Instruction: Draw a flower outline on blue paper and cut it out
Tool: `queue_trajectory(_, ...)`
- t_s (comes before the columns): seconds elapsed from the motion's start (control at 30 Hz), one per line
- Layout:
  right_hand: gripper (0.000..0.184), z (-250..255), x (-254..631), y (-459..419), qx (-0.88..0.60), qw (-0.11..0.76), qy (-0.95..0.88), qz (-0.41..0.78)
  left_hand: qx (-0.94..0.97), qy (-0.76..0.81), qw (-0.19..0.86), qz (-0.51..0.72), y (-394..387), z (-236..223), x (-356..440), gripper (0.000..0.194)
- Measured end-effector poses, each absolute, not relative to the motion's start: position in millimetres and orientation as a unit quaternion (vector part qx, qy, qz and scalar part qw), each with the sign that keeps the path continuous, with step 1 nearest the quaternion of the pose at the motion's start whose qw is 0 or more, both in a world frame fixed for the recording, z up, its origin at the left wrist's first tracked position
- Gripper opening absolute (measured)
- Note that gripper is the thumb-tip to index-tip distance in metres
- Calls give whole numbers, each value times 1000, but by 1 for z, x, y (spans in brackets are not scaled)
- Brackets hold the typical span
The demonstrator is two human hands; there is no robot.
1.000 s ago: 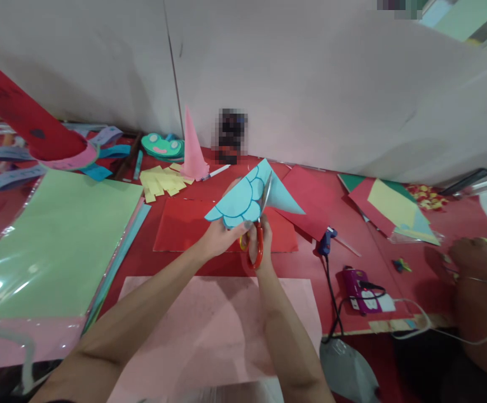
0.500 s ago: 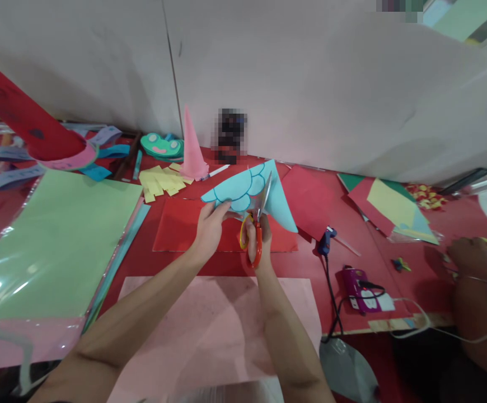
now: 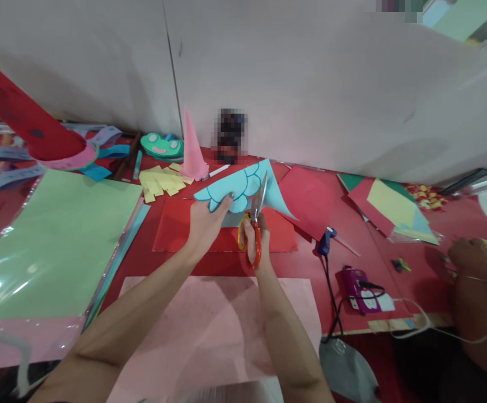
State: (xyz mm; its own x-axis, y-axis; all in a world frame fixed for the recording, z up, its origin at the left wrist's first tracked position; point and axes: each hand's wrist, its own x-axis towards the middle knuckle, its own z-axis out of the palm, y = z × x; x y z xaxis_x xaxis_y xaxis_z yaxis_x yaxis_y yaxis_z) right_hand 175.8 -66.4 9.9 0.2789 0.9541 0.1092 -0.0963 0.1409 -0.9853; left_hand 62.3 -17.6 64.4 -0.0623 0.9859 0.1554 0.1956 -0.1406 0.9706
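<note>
Between my hands is a light blue paper (image 3: 222, 187) with dark scalloped outlines drawn on it. My left hand (image 3: 205, 221) pinches its lower left part, thumb on top. Scissors (image 3: 257, 224) with orange and yellow handles sit in my right hand (image 3: 262, 238), its fingers through the loops. The metal blades point up and away, lying across the paper at the scalloped outline, beside a plain blue flap on the right. Whether the blades are parted is hard to make out. Under the paper lies a red sheet (image 3: 176, 224) on the red table.
A pink paper cone (image 3: 192, 148), yellow paper strips (image 3: 159, 180) and green frog-like cutouts (image 3: 162, 146) stand behind. Packed green sheets (image 3: 67, 240) lie left. At right are a blue glue gun (image 3: 326, 242), a purple power box (image 3: 359, 288) and another person's hand (image 3: 472, 257).
The blue paper has shifted slightly left and turned, and its right flap has swung. My left hand moved left with it, its thumb now showing on top. The scissors barely moved.
</note>
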Motion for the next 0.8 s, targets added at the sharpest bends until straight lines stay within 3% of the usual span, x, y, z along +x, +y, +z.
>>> queue_trajectory(0.5, 32, 10, 178, -60, -470, 638, -405, 457, 591, 506, 387, 496, -24, 65, 67, 21)
queue_trajectory(0.8, 31, 16, 179, -63, -476, 630, -401, 465, 596, 525, 372, 480, -24, 61, 69, 27)
